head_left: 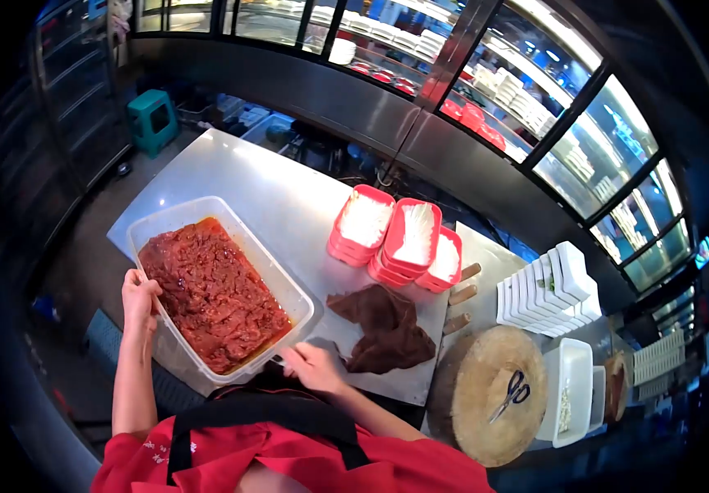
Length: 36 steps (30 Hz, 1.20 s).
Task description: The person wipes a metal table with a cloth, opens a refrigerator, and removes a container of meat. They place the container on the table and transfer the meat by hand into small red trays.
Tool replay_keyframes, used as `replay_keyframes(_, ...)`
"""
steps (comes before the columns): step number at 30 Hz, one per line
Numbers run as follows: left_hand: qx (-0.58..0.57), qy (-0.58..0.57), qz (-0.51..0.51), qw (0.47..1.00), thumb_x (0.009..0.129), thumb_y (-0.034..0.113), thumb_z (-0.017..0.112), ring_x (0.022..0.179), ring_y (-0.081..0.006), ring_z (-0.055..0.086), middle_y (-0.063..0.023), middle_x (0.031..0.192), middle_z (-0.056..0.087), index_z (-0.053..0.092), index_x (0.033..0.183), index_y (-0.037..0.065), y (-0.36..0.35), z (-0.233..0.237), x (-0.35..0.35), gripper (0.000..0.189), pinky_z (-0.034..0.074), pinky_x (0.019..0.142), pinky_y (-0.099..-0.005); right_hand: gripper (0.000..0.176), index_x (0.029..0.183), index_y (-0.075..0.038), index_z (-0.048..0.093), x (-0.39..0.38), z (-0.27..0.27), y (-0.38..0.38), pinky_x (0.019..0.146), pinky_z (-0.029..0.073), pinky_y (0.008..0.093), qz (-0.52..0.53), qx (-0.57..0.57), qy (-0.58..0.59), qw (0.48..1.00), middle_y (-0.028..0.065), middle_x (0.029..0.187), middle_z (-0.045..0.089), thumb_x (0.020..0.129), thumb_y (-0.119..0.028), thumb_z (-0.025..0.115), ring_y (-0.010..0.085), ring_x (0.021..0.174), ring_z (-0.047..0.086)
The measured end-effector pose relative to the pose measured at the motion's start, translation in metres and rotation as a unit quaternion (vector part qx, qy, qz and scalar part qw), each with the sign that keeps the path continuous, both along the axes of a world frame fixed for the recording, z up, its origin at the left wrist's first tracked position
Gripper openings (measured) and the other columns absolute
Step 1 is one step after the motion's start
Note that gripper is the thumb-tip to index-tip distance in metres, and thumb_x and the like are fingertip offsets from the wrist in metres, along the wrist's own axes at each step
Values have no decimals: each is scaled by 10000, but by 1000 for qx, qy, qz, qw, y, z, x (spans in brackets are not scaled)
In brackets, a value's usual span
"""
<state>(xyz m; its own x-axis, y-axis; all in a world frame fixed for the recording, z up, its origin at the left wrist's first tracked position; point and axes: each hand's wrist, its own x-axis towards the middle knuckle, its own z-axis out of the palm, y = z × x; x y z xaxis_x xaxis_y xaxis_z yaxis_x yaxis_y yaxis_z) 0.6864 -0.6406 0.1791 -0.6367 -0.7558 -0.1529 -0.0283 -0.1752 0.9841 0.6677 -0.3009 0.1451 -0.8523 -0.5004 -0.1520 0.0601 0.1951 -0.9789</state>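
Note:
A clear plastic tub point(172, 215) full of red marinated meat point(210, 292) sits on the steel table point(288, 185). My left hand point(139, 301) grips the tub's left rim. At the tub's near right corner, my right hand point(311, 366) holds the rim, fingers curled on the edge. A brown cloth point(385, 326) lies just right of my right hand.
Stacks of red trays with white contents point(395, 238) stand behind the cloth. A round wooden chopping block point(490, 394) with scissors point(509, 394) is at the right, beside white dishes point(547, 296) and a white tray point(575, 386). A teal stool point(152, 119) stands far left. Glass display cabinets line the back.

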Motion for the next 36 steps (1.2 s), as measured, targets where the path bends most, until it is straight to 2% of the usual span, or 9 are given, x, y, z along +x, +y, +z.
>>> replay_keyframes(1,-14,2,-3,1000,607,-69,499,388,-98,355,4,556,399,390,717,126,-30,-14,-22,249,245,321,-244,313,688,-24,598,-20,-1,4,606,446,387,-42,106,280,953,145,687,587,808,-310,641,306,651,576)
replay_keyframes(3,-17,-8,-25,1000,618,-42,498,406,-106,358,-4,557,404,417,719,117,-69,-22,-61,205,249,333,-255,226,689,-82,610,-56,13,21,658,413,465,-67,430,411,801,111,725,595,726,-297,669,312,725,562)
replay_keyframes(6,-49,-26,-101,993,641,-6,493,402,-117,355,-15,550,407,440,730,112,-148,-46,-117,157,245,331,-274,425,1122,-171,583,-68,-24,41,908,167,714,-226,597,284,715,144,1231,481,784,-429,575,383,1232,323)
replay_keyframes(8,-52,-75,-150,984,640,-9,495,381,-116,350,-19,540,408,451,733,109,-184,-51,-157,157,236,322,-274,507,1263,-256,484,-65,-29,42,942,43,744,-224,628,116,736,149,1377,341,803,-461,540,422,1317,177)
replay_keyframes(20,-164,-103,-301,934,721,22,475,406,-75,358,16,592,446,506,775,115,-242,-31,-272,112,257,354,-234,413,1194,-114,508,-68,-17,120,962,276,660,-264,729,-126,619,87,1331,411,789,-163,575,349,1301,268)
replay_keyframes(24,-158,-97,-310,932,805,80,535,391,-51,336,42,581,452,535,816,116,-264,-53,-280,38,222,362,-213,379,1104,-9,544,-127,27,44,889,427,399,-295,515,313,741,166,1098,577,730,-45,597,315,1047,537)
replay_keyframes(26,-137,-123,-292,939,784,58,537,392,-51,335,36,583,453,546,833,110,-251,-36,-275,72,220,362,-212,421,1127,-15,527,-157,36,1,957,388,416,-251,434,390,773,180,1146,552,715,-19,617,335,1121,491)
replay_keyframes(33,-203,-134,-302,922,747,55,544,412,-68,382,15,597,476,572,878,99,-263,-41,-275,141,279,378,-223,928,1380,-94,301,-258,41,-3,1076,232,462,-28,593,251,765,242,1438,207,612,-311,774,408,1335,192)
replay_keyframes(36,-369,-109,-279,880,673,61,594,589,-118,504,-10,703,516,558,1097,80,-269,-44,-271,426,406,520,-248,1001,1413,-155,259,-256,38,-1,1066,176,560,12,568,229,790,224,1474,125,591,-385,782,464,1335,131)
